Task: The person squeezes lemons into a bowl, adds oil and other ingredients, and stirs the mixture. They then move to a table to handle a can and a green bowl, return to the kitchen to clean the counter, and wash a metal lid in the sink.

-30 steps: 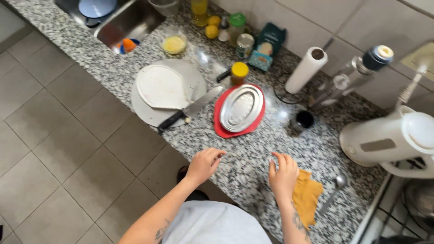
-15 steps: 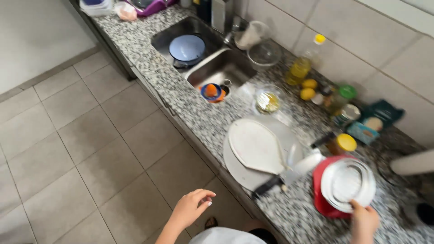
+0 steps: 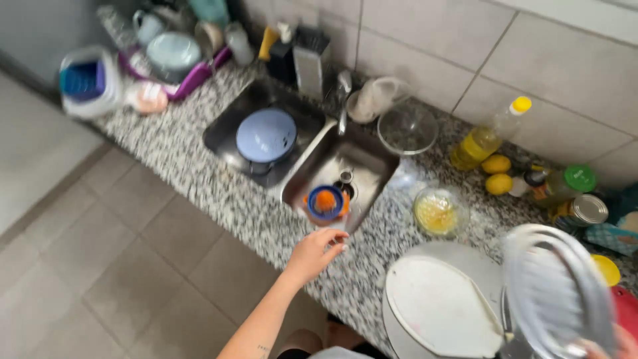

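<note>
White plate [image 3: 558,292], blurred, now raised and tilted at the near right edge, off the red plate [image 3: 625,309] where it lay 0.5 s ago. Right hand [image 3: 615,342] grips its lower rim, fingers clamped, mostly out of view. Left hand [image 3: 316,252] has moved up over the counter edge, fingers loosely apart, empty, just near of the sink [image 3: 342,169] and its blue cup [image 3: 325,203].
</note>
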